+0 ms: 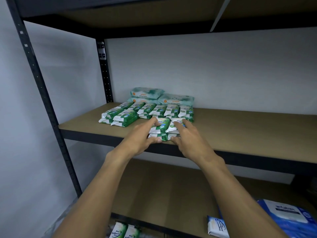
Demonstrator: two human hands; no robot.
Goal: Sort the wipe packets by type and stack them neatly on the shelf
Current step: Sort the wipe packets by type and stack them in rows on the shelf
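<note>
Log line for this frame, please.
phase: stacking | left hand: on left front green stack | right hand: on right front green stack | pale packets: at back | shelf

Shelf board [240, 134], under both hands: matt brown fibreboard, smooth, unlacquered.
Shelf frame [41, 93], left of the left hand [139, 140]: dark metal, matt painted, punched with holes.
Green wipe packets [160, 127], beneath the fingers: glossy plastic film, white ends, crimped seams.
Pale teal packets [176, 99], beyond the hands: soft plastic film, duller sheen.
Blue packs [289, 219], below the right hand [190, 141]: shiny plastic wrap.
Wall [223, 74], behind: matt, flat white.
</note>
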